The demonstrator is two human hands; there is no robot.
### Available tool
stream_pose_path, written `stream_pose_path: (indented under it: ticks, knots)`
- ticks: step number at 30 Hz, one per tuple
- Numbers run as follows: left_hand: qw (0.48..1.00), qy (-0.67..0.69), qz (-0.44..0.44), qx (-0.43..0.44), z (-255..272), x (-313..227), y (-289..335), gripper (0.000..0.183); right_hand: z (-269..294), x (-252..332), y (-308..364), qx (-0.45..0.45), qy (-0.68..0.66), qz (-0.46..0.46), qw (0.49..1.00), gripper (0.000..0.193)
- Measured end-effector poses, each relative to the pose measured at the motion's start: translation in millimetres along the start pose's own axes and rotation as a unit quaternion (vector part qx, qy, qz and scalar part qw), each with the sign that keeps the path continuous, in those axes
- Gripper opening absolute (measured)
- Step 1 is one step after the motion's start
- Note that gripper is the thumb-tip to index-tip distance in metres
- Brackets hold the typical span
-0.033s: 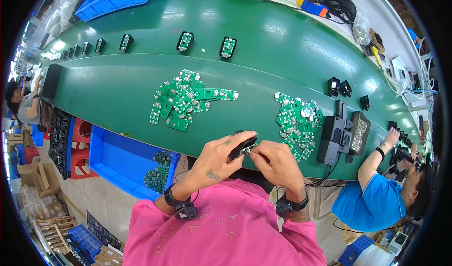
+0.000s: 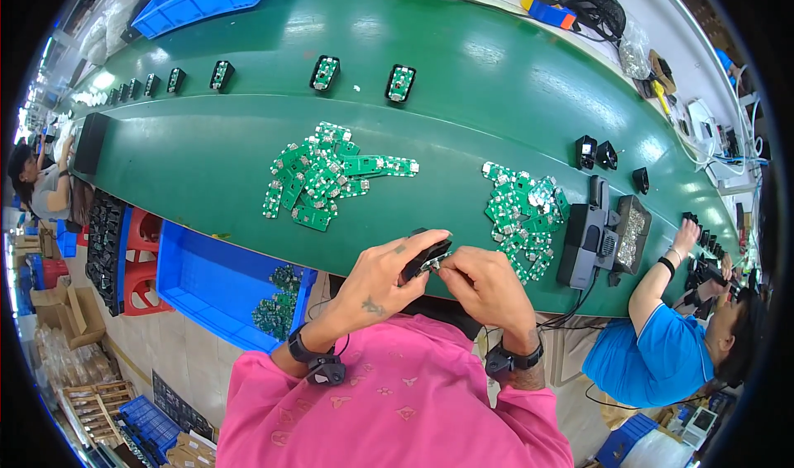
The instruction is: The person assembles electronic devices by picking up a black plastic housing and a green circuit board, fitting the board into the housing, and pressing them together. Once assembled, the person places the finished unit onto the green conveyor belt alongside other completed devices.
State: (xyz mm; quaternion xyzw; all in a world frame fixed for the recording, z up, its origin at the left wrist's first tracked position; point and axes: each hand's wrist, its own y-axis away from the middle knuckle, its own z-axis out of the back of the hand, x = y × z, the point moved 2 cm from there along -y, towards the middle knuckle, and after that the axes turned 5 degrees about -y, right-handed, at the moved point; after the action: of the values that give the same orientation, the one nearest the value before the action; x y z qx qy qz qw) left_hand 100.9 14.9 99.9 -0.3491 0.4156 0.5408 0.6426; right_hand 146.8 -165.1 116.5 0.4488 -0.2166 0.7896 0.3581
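Close to the table's near edge, my left hand [image 2: 379, 279] is wrapped round a small black plastic housing [image 2: 436, 251], held tilted. A small green circuit board [image 2: 437, 263] shows at the housing's open side, partly covered by my fingers. My right hand [image 2: 490, 284] is closed with its fingertips pinched against that board's edge; whether they hold anything smaller is hidden. Beyond my left hand lies a heap of green circuit boards [image 2: 318, 174]. Another heap of boards [image 2: 521, 211] is nearest my right hand.
Black housings with boards [image 2: 401, 83] stand in a row across the green table [image 2: 447, 145]. At right are a grey-black device [image 2: 583, 244], a tray of small metal parts [image 2: 633, 235] and a co-worker in blue [image 2: 653, 356]. A blue bin [image 2: 203, 282] sits below left.
My hands, the housing and the board stay as they were. At the right, the co-worker's hand has shifted slightly farther away along the table.
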Motion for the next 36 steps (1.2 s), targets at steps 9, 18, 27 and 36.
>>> stream_pose_path:
  ticks: [9,18,27,36]
  knots:
    - [0.998,-0.062,-0.019,0.002,7,-5,1,0.057,-4,-1,-6,0.028,-0.012,-0.007,1.0,0.009]
    - [0.99,-0.127,-0.014,-0.059,-7,5,3,0.056,-21,-7,-6,-0.038,-0.003,-0.054,0.998,0.009]
    - [0.976,0.194,0.088,-0.055,-10,19,-2,0.06,-33,-33,9,-0.208,-0.214,-0.17,0.939,0.03]
    - [0.949,0.287,0.099,0.082,-5,30,-6,0.068,-40,-39,13,-0.225,-0.454,-0.109,0.855,0.014]
